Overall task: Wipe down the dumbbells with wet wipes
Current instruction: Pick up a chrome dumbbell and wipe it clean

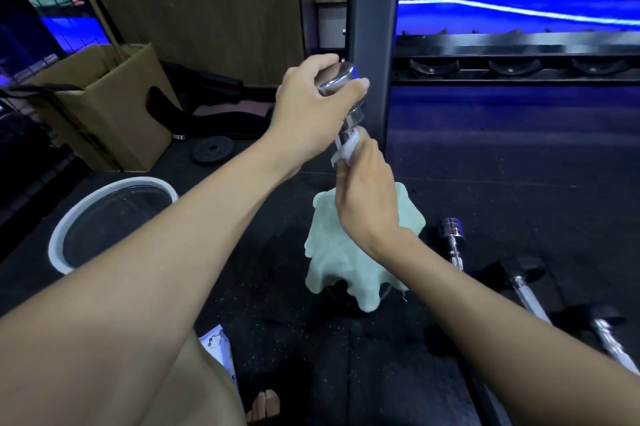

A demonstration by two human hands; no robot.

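Observation:
A chrome dumbbell (341,79) stands nearly upright in the middle of the view. My left hand (311,103) grips its top head from the left. Just below, my right hand (367,197) presses a white wet wipe (346,148) around the dumbbell's handle. The lower end of the dumbbell is hidden behind my right hand and a pale green cloth (349,259). Another chrome dumbbell (454,238) lies on the black floor to the right. Further right lie two dumbbells with black heads and chrome handles (526,290).
A white-rimmed basin (69,217) sits on the floor at left, with an open cardboard box (114,107) behind it. A wet wipe pack (220,349) lies by my knee. A black weight plate (212,149) lies near the box. A dark rack post (374,27) stands directly behind the dumbbell.

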